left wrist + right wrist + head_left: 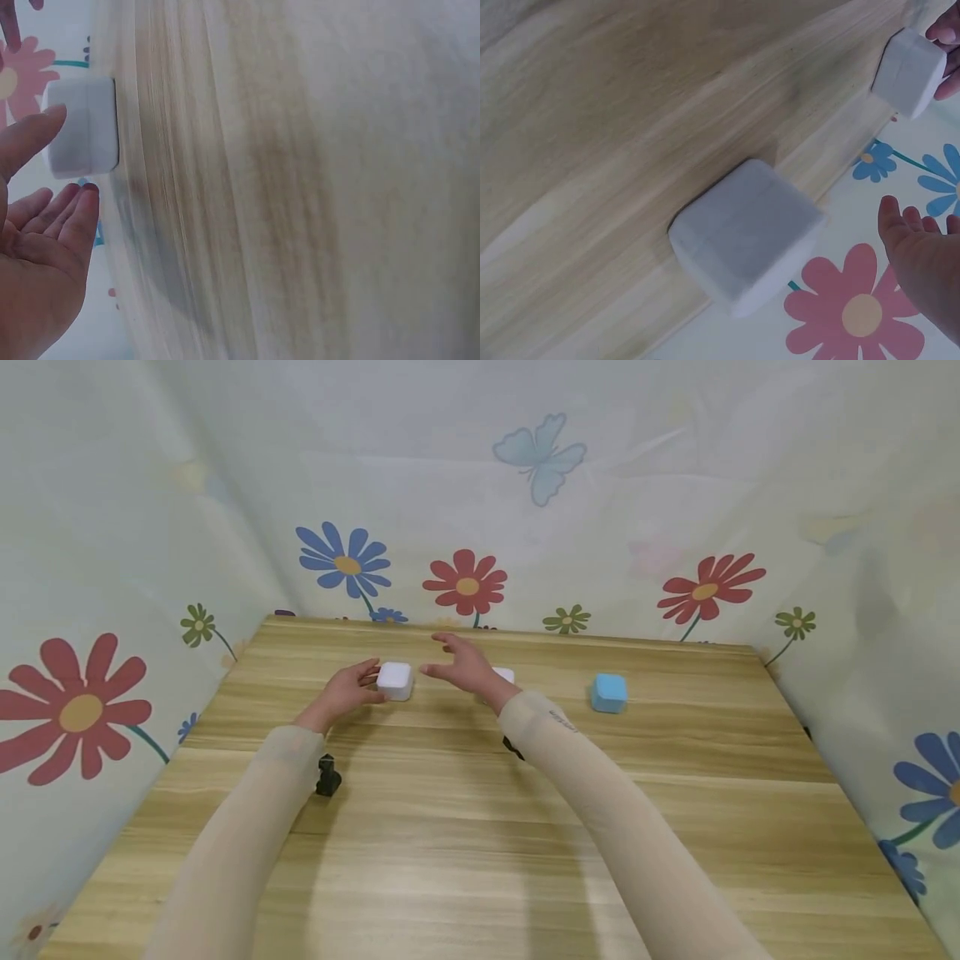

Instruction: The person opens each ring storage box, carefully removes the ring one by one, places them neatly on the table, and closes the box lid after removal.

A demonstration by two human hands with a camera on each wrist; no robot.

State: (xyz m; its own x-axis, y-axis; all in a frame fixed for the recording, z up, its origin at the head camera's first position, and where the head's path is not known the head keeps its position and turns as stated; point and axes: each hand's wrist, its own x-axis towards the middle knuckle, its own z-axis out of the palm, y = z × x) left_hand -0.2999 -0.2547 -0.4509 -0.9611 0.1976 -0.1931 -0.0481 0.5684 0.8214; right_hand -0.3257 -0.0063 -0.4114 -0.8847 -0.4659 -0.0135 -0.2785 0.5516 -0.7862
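A white rounded block (394, 682) sits on the wooden table, left of centre. My left hand (347, 692) reaches round its left side with thumb and fingers apart; in the left wrist view the thumb (37, 139) overlaps the block (84, 127) and the fingers lie just beside it. Whether they touch it I cannot tell. My right hand (467, 670) hovers to the right of that block, fingers spread, holding nothing. Behind the right wrist, a second white block (505, 675) is partly hidden; the right wrist view shows it whole, a white block (739, 232) with rounded edges.
Farther right on the table stands a light blue block (609, 693). A small black object (327, 775) shows by the left cuff, and another dark piece (513, 747) under the right cuff. A flower-patterned curtain (600, 527) surrounds the table's back and sides.
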